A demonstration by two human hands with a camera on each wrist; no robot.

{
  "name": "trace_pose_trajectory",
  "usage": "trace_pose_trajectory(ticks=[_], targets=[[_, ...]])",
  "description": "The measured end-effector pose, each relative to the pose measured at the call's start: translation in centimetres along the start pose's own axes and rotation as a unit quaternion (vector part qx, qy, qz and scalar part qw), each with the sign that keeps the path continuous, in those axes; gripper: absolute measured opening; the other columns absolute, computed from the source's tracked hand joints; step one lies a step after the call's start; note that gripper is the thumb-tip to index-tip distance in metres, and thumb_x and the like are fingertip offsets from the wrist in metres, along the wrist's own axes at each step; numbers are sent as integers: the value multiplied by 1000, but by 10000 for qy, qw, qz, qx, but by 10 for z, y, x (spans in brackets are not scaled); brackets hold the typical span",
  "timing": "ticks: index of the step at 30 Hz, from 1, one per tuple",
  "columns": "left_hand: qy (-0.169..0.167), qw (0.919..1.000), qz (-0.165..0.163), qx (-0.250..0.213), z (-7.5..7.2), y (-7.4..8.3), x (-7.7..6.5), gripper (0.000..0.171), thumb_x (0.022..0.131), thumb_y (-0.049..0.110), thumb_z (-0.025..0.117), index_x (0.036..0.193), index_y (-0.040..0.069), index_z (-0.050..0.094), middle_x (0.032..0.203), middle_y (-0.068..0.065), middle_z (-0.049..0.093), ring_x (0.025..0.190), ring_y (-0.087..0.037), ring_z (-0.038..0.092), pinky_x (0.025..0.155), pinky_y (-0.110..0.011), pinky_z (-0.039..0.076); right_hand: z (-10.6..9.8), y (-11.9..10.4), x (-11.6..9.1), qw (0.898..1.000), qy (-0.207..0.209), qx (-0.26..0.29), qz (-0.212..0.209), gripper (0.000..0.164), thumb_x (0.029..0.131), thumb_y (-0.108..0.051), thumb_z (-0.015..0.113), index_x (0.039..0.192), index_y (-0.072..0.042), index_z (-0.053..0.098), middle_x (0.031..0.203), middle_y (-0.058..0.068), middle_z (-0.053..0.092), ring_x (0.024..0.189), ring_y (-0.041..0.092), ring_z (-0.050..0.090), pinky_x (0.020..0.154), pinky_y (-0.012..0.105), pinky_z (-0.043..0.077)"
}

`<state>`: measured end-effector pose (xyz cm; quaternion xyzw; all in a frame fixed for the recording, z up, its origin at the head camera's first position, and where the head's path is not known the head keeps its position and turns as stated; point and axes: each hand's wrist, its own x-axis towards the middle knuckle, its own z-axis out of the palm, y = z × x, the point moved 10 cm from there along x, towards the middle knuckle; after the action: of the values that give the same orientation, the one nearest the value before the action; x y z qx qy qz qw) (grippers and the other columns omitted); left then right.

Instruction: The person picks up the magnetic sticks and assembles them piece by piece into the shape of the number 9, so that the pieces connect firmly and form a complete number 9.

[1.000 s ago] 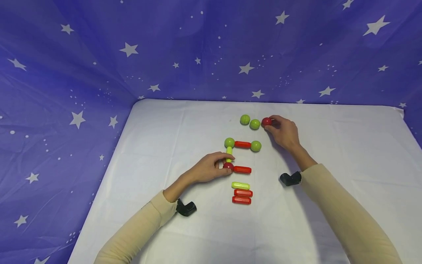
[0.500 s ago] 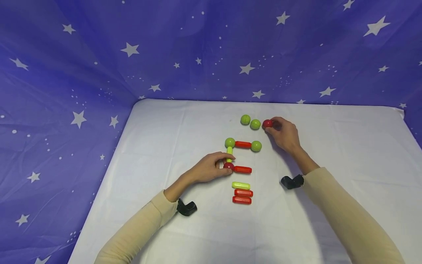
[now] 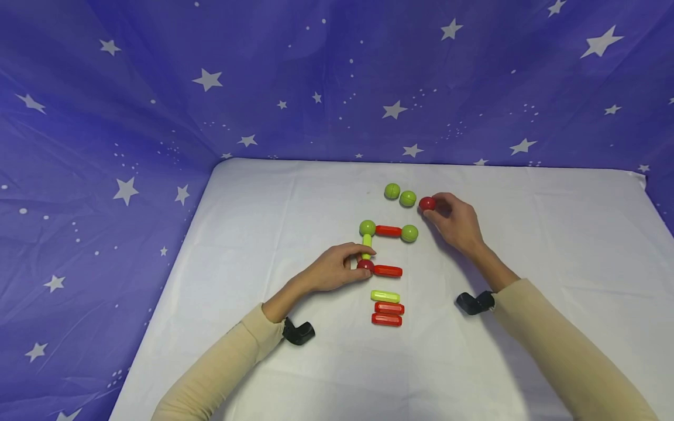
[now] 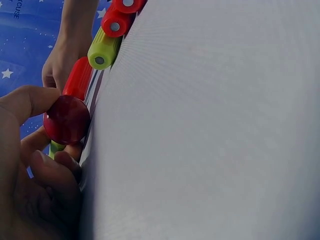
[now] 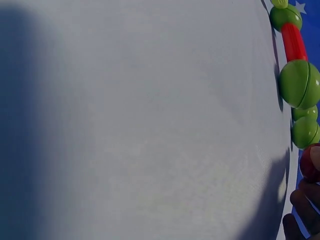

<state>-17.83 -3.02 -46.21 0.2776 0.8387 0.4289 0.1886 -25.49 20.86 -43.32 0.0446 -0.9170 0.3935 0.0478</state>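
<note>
My left hand (image 3: 333,268) grips a red ball (image 4: 67,120) between thumb and fingers. That ball is one corner of a joined shape: a yellow-green rod (image 3: 367,245) leads up to a green ball (image 3: 367,227), then a red rod (image 3: 388,231) and a second green ball (image 3: 409,233). Another red rod (image 3: 388,271) sticks out rightward from the gripped ball, its far end free. Farther back on the right, my right hand (image 3: 457,223) pinches a separate red ball (image 3: 427,203) by thumb and fingertips. The right wrist view shows this ball only partly, at its edge.
Two loose green balls (image 3: 408,198) lie at the back, left of the right hand. Nearer the front, a yellow-green rod (image 3: 385,296) and two red rods (image 3: 387,308) lie stacked in a row on the white tablecloth (image 3: 253,222). A blue starry cloth (image 3: 337,76) hangs behind.
My right hand has drawn the red ball slightly toward the front, away from the two loose green balls. The left hand and the joined shape have stayed in place.
</note>
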Motion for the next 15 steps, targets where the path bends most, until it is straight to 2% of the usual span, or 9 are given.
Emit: trace_pose_trajectory(ticks=[7, 15], targets=[[2, 10000, 21, 16, 0, 0, 0, 41, 90, 32, 70, 129, 19, 64, 110, 9, 59, 94, -14, 50, 83, -32, 42, -3, -7, -8, 9993, 70, 53, -362, 48, 94, -11, 68, 136, 4, 52, 114, 24, 64, 104, 39, 60, 94, 52, 42], [-10, 10000, 31, 16, 0, 1, 0, 41, 91, 31, 70, 128, 18, 64, 109, 8, 59, 90, -14, 50, 79, -31, 42, -5, -9, -20, 9989, 63, 78, -468, 42, 92, -8, 70, 130, 5, 58, 115, 24, 63, 105, 38, 59, 95, 52, 42]])
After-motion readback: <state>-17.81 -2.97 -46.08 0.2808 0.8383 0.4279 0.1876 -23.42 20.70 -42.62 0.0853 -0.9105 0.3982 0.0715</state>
